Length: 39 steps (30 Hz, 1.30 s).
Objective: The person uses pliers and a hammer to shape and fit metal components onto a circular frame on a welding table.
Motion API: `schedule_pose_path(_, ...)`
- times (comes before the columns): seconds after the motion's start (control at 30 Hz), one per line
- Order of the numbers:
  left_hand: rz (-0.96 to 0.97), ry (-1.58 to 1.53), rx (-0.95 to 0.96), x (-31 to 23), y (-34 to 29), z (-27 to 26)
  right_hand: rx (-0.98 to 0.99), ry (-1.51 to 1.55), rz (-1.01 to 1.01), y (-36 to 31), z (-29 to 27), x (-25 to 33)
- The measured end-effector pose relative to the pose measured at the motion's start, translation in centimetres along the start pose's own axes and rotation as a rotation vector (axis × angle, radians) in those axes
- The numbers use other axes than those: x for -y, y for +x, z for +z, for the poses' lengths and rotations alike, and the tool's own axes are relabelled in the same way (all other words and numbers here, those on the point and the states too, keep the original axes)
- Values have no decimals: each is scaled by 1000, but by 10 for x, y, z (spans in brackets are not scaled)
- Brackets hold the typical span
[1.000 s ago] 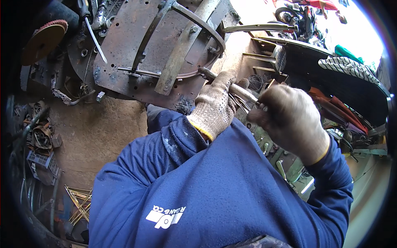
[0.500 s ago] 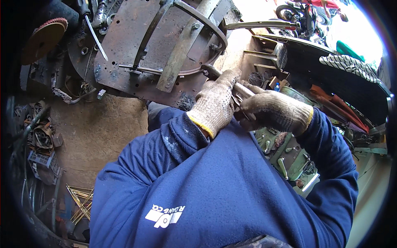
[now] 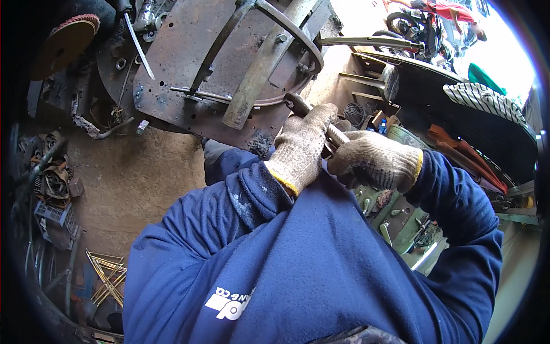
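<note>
My left hand (image 3: 301, 146), in a knitted work glove with a yellow cuff, is closed around a steel tool with a dark, broad head (image 3: 298, 104) and a bar-like grey handle. My right hand (image 3: 378, 159), gloved alike, is closed on the handle's near end. Its fingertips are partly hidden. The tool's head meets the end of a thin curved metal rod (image 3: 269, 103). That rod runs along the near side of a rusty steel plate (image 3: 172, 51). A curved flat-bar frame (image 3: 295, 31) and a bolted diagonal bar (image 3: 252, 80) stand on the plate.
A screwdriver (image 3: 139, 46) and a toothed disc (image 3: 64, 49) lie at the upper left. Brass-coloured rods (image 3: 106, 275) and a grey crate (image 3: 54, 215) are at the lower left. Green machinery (image 3: 401, 221) stands at right. A person in red (image 3: 450, 8) is near motorcycles at the far right.
My right hand has moved slightly left and down, closer to my left. Part of the tool that showed beneath the hands is now hidden. The whole view has shifted slightly.
</note>
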<state>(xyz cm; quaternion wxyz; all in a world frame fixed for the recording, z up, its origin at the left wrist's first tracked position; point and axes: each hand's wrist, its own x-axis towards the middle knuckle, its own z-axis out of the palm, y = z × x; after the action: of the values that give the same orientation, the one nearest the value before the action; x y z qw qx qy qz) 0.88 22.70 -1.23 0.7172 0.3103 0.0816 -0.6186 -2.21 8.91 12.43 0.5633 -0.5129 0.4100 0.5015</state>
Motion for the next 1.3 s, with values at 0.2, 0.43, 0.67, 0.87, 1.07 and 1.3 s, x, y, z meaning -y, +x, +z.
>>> schedule_pose_path(0.2, -433, -435, -84, -22, 0, 8, -92, 106, 122, 4, -2, 12)
schedule_pose_path(0.43, -300, 5, -106, -39, -8, 14, -42, -195, 106, 0, -1, 43)
schedule_pose_path(0.67, 514, 1004, -18, 3, -2, -19, -223, -138, -6, -5, 5, 37)
schedule_pose_path(0.87, -174, -278, -17, -9, -10, -5, -453, 96, -400, -12, -18, -7)
schedule_pose_path(1.07, 156, 67, -266, 5, -37, 5, -570, 80, -618, 33, -57, -119)
schedule_pose_path(1.3, 670, 883, -579, 32, -66, -19, -735, -307, -268, 118, -122, -309)
